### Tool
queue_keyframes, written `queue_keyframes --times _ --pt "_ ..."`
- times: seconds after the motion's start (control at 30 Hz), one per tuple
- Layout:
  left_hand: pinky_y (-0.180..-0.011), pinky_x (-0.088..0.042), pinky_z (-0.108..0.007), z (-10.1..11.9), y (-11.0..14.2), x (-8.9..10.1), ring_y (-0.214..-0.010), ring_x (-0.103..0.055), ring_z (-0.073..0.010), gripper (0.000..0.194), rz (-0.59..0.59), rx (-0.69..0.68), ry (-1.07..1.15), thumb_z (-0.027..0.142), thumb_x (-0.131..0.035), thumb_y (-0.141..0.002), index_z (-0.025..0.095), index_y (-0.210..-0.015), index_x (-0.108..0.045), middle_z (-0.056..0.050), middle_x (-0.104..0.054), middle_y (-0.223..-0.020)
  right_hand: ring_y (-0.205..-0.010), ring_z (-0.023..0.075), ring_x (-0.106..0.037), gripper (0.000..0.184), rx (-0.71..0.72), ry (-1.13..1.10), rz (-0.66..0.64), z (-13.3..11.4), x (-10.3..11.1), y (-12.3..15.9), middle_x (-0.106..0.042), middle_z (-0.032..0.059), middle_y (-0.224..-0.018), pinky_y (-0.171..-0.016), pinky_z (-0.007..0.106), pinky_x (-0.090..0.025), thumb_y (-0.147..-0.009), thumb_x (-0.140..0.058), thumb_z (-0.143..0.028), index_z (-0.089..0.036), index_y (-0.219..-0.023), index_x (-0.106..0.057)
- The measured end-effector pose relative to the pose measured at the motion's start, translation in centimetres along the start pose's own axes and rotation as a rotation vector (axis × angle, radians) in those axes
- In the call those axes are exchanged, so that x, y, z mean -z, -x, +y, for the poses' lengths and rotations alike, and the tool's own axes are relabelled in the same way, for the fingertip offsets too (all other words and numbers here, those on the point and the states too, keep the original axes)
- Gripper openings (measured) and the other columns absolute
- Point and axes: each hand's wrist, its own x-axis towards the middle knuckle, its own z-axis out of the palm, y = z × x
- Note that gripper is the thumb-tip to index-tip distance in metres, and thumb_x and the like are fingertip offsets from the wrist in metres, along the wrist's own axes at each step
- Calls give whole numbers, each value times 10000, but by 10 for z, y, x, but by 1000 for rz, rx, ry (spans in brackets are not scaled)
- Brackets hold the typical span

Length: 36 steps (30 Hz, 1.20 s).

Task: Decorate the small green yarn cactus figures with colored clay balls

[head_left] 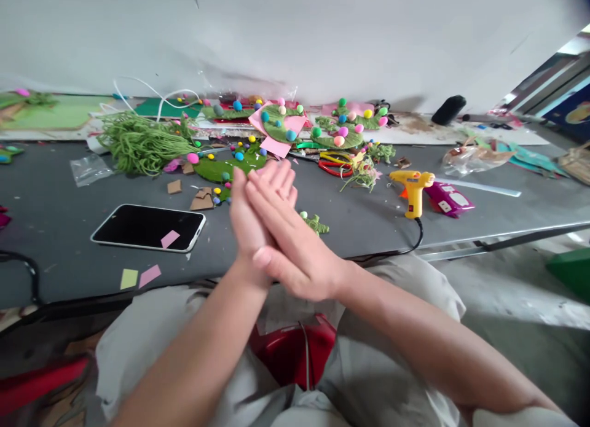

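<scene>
My left hand (243, 221) and my right hand (295, 249) are pressed flat together, palm to palm, over the near edge of the grey table (55, 212). The fingers of both are stretched out and point away from me. The right hand lies across the left. Whether anything sits between the palms is hidden. Just beyond the hands lies a small green felt piece (317, 224) with a pompom. A black phone (147, 227) rests face up to the left, with a pink paper bit on it.
A yellow glue gun (412, 190) stands to the right, its cord running off the edge. Behind the hands are green felt shapes with coloured pompoms (281, 126), scissors (334, 164), green yarn (138, 145), cardboard scraps (201, 201) and a purple packet (449, 199).
</scene>
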Motion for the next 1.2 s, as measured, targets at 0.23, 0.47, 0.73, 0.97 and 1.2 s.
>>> queue_keyframes --times 0.23,0.47,0.73,0.97,1.2 --pt "-1265 -307 -368 -6 -7 4 -1509 -444 -228 729 136 -37 17 658 -303 -1019 157 -1519 -480 -127 -520 -1590 -1640 257 -97 819 -80 97 -103 6 3 8 -177 203 -1737 -1334 516 -134 -1063 -253 -624 -57 -1650 -195" --pt "-1174 -463 -420 -11 -6 -2 -1443 -528 -300 745 152 96 86 736 -306 -986 174 -1355 -627 -136 -648 -1447 -1644 260 -5 869 -186 170 -84 21 12 8 -93 185 -1752 -1322 549 22 -1046 -220 -670 -76 -1671 -111" --pt "-1195 -432 -399 -17 -4 -2 -1420 -555 -268 656 162 98 119 675 -358 -997 194 -1357 -622 -109 -669 -1420 -1646 256 10 890 -121 167 -137 18 13 6 -97 173 -1753 -1325 527 16 -1041 -270 -670 -63 -1672 -113" --pt "-1008 -578 -367 -5 -6 5 -1305 -645 -278 578 207 110 69 636 -409 -990 154 -1134 -695 -160 -712 -1322 -1644 242 -22 747 -190 83 -164 23 17 10 -109 108 -1757 -1302 615 1 -1078 -203 -595 -158 -1680 -134" --pt "-668 -571 -216 -18 -10 8 -782 -722 -139 128 270 133 -41 276 -607 -944 208 -926 -713 -28 -763 -892 -1634 360 -94 726 -291 203 -113 33 27 9 -206 119 -1741 -1242 759 -50 -1022 -496 -580 -225 -1635 -338"
